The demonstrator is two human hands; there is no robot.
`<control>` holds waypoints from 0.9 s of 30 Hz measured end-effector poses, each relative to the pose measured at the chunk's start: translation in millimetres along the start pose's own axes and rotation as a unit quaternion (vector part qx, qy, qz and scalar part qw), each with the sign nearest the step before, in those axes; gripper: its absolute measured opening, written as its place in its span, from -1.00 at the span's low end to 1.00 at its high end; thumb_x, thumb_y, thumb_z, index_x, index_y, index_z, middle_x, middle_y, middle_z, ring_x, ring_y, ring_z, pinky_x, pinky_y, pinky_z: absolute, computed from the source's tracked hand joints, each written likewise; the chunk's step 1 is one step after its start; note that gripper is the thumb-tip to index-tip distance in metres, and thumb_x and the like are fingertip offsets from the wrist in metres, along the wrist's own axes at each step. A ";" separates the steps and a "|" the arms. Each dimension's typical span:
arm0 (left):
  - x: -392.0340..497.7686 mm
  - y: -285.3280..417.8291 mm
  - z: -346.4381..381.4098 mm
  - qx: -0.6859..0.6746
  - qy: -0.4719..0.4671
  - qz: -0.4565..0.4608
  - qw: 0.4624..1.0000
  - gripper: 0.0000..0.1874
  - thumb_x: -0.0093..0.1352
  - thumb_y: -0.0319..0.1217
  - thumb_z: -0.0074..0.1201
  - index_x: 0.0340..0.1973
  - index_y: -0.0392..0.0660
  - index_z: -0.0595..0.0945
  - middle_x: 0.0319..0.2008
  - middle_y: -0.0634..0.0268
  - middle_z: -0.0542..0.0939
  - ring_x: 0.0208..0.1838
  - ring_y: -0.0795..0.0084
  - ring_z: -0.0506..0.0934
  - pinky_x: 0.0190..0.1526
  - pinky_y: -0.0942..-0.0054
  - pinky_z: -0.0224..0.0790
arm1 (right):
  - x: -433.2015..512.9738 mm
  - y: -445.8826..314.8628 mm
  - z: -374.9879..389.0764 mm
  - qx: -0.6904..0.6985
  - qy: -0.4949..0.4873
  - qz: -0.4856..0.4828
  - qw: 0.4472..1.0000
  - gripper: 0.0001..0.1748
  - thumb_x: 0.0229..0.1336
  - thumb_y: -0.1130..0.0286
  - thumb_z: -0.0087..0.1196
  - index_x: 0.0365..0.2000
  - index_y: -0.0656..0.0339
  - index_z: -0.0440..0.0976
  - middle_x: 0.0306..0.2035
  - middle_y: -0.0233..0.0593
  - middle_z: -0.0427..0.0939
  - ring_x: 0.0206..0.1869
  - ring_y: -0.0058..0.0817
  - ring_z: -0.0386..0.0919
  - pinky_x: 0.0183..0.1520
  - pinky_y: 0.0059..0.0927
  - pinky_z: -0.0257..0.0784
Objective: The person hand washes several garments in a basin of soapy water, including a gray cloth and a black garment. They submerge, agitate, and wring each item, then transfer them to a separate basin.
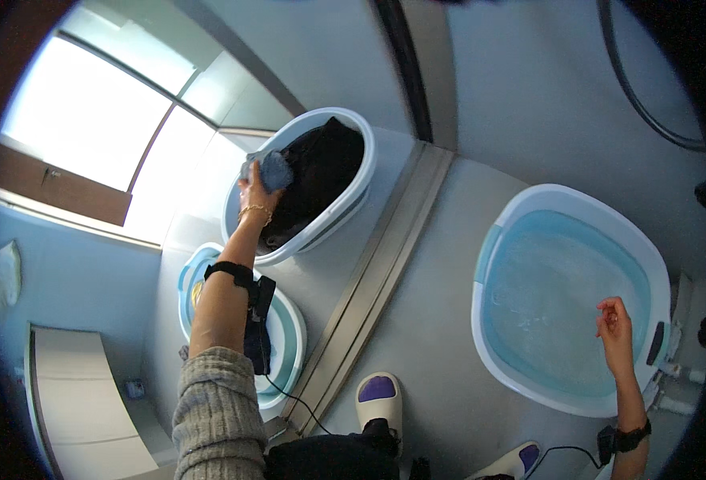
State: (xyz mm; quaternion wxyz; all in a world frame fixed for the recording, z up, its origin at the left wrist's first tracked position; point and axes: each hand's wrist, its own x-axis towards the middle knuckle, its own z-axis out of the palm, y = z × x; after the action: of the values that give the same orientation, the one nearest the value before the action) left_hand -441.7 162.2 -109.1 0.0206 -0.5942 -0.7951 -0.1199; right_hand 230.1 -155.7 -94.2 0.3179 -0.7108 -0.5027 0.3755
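Bunched grey-blue cloth (275,171) is gripped in my left hand (258,193), over the near left side of an oval white tub (362,129). Dark wet-looking fabric (323,174) fills much of that tub. My right hand (615,327) holds nothing, its fingers loosely curled and apart, above the right part of a large white and light-blue basin (485,336). Water (551,300) with some froth stands in this basin.
A metal door track (371,288) crosses the floor between the two tubs. Under my left forearm stand smaller blue basins (296,336), one holding something yellow. Pipes (677,405) lie beside the large basin, and a hose (635,99) hangs at upper right.
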 end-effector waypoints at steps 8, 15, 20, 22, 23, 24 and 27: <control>36.1 -14.0 -128.8 -0.383 0.129 0.019 0.914 -0.70 0.33 -0.16 0.08 -0.36 -0.16 0.61 -0.71 0.36 0.40 -0.69 0.49 0.34 -0.64 0.50 0.16 | -14.2 0.7 -38.0 -0.112 -0.139 0.073 0.981 -0.60 0.11 0.48 0.18 -0.01 0.17 0.40 -0.03 -0.22 0.43 0.03 -0.40 0.44 0.10 -0.27 0.40; -61.0 137.0 -246.3 -0.624 -0.109 0.156 0.758 -0.63 0.35 -0.06 0.03 -0.18 -0.09 0.54 -0.37 0.36 0.52 -0.34 0.53 0.43 -0.44 0.53 0.26 | 3.5 -38.4 -30.6 -0.116 -0.052 0.004 0.992 -0.28 0.07 0.23 0.26 0.22 0.12 0.26 0.27 -0.07 0.27 0.36 -0.17 0.21 0.36 0.03 0.16; -152.1 285.7 -178.2 -0.646 -0.393 0.208 0.620 -0.67 0.38 -0.09 -0.01 -0.18 -0.07 0.58 -0.20 0.27 0.60 -0.10 0.36 0.53 -0.05 0.32 0.39 | 8.2 -76.3 -20.6 0.300 -0.155 -0.109 0.935 0.02 -0.01 -0.08 0.28 0.37 -0.07 0.02 0.33 0.05 0.15 0.42 -0.03 0.06 0.37 0.12 0.12; -196.5 335.8 -132.4 -0.591 -0.508 0.221 0.587 -0.63 0.38 -0.10 -0.04 -0.07 -0.08 0.57 -0.11 0.25 0.60 -0.04 0.35 0.52 -0.02 0.29 0.39 | 5.6 -76.5 -16.8 0.386 -0.158 -0.138 0.898 -0.22 0.09 0.02 0.25 0.26 -0.01 0.23 0.21 0.00 0.33 0.32 -0.14 0.26 0.31 -0.03 0.25; -219.4 354.2 -110.7 -0.535 -0.544 0.231 0.604 -0.60 0.35 -0.13 0.00 -0.03 -0.10 0.56 -0.10 0.25 0.60 -0.03 0.35 0.51 -0.03 0.28 0.40 | 0.5 -69.2 -18.9 0.356 -0.124 -0.111 0.919 -0.33 0.10 0.04 0.25 0.17 0.02 0.31 0.12 -0.04 0.40 0.21 -0.22 0.35 0.22 -0.12 0.32; -241.4 372.4 -87.7 -0.518 -0.559 0.238 0.602 -0.58 0.32 -0.17 0.02 0.02 -0.10 0.55 -0.09 0.22 0.58 -0.02 0.34 0.51 -0.04 0.28 0.42 | 3.5 -60.7 -22.0 0.334 -0.114 -0.111 0.929 -0.43 0.10 0.06 0.26 0.07 0.05 0.40 0.02 -0.07 0.48 0.09 -0.30 0.43 0.12 -0.20 0.39; -282.5 410.7 -37.3 -0.462 -0.571 0.260 0.627 -0.44 0.28 -0.25 0.07 0.21 -0.09 0.44 -0.02 0.11 0.52 0.00 0.28 0.51 -0.01 0.28 0.45 | 11.4 -19.5 -29.2 0.279 -0.043 -0.061 0.957 -0.74 0.13 0.27 0.25 -0.23 0.18 0.54 -0.26 -0.27 0.59 -0.24 -0.54 0.53 -0.17 -0.44 0.46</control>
State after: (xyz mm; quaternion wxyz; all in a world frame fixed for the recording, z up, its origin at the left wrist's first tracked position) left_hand 27.1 -2.4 -54.2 -0.6845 -0.6573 -0.3001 -0.0972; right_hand 248.2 -141.3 -65.4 0.5039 -0.5448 -0.4340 0.5108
